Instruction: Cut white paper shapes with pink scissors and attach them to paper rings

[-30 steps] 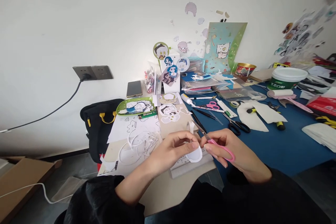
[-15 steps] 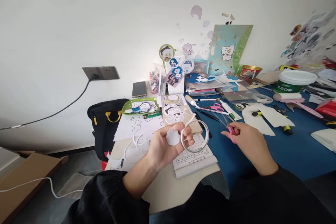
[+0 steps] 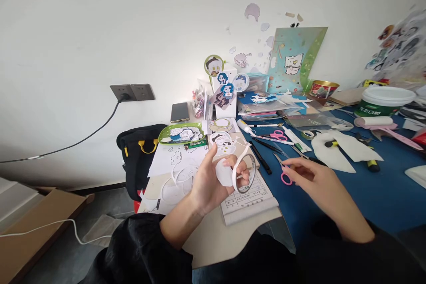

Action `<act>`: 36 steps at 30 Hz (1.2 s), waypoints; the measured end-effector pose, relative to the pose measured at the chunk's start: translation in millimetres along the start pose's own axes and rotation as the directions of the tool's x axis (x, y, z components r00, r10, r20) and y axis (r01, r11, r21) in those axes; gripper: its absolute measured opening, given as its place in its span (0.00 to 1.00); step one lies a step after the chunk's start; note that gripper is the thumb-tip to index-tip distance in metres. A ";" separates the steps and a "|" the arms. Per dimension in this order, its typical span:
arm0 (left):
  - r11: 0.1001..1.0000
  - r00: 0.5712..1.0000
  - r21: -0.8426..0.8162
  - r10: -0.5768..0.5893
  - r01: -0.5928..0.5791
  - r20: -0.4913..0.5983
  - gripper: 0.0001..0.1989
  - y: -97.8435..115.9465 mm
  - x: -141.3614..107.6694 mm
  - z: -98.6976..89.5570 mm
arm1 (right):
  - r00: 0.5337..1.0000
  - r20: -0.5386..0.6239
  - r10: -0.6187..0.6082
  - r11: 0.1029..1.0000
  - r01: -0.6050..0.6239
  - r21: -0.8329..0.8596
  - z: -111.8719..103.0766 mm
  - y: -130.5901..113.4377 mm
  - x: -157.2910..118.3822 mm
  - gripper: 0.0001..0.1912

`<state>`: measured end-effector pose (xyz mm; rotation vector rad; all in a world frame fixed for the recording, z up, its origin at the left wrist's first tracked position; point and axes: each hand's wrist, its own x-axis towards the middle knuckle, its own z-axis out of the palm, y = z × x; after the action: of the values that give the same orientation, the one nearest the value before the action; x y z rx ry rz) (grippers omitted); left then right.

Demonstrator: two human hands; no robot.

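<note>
Lit softly, from a direction hard to tell; brightest on the pale wall (image 3: 179, 53) above the tabletop (image 3: 346, 195), dimmer toward the corners and the floor (image 3: 115, 206), nearly black in the sleeves (image 3: 143, 244). Clear at the centre; stretched toward both sides, with soft, smeared wall cutouts (image 3: 408, 42) at far right.

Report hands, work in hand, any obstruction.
Left hand: holding white paper disc, white ring around fingers. Right hand: at nearer pink-handled scissors, grip unclear. Black-handled scissors close behind it.
</note>
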<state>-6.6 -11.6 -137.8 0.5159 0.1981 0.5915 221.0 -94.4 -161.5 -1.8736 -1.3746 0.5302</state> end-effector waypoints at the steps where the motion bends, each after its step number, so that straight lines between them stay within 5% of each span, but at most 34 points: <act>1: 1.000 1.000 0.020 0.002 -0.002 0.007 0.17 -0.6 0.4 0.3 | 0.999 -0.016 -0.048 0.997 0.049 0.057 6.0 -12.0 -8.2 0.13; 5: 0.993 0.999 0.113 0.021 -0.024 0.031 0.09 -3.2 1.3 0.3 | 0.954 0.105 -0.282 0.929 0.244 0.279 36.6 -54.4 -31.4 0.13; 8: 0.983 0.998 0.175 0.040 -0.046 0.041 0.08 -5.0 1.1 -1.7 | 0.961 0.103 -0.258 0.922 0.213 0.323 54.1 -69.1 -31.9 0.09; 12: 0.970 0.998 0.241 0.023 -0.037 0.063 0.11 -7.8 0.8 -5.5 | 0.962 0.208 -0.178 0.806 0.021 0.592 67.5 -67.8 -14.5 0.16; 16: 0.921 0.994 0.387 -0.009 -0.034 0.108 0.16 -9.0 0.7 -4.5 | 0.923 0.373 -0.098 0.477 -0.286 0.831 75.3 -64.3 3.1 0.19; 20: 0.847 0.994 0.520 0.087 -0.112 0.073 0.21 -6.1 1.0 -3.0 | 0.950 0.314 -0.004 0.189 -0.307 0.933 69.2 -64.5 5.7 0.12; 24: 0.820 0.972 0.526 0.224 -0.225 0.066 0.23 -0.7 3.2 -7.6 | 0.995 0.043 0.088 0.033 -0.046 0.998 45.3 -56.2 -3.2 0.05; 29: 0.849 0.955 0.491 0.278 -0.194 -0.102 0.23 1.4 7.2 -16.6 | 0.994 0.097 -0.051 -0.026 -0.098 0.995 21.3 -44.2 -13.0 0.10; 36: 0.774 0.864 0.601 0.427 -0.199 -0.265 0.22 8.3 8.9 -20.1 | 0.991 0.137 -0.006 -0.122 -0.137 0.983 35.8 -33.1 -12.4 0.28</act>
<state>-9.7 7.6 -151.0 1.0156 0.6908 0.9841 170.9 -89.6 -160.4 -0.4862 -0.3952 1.2876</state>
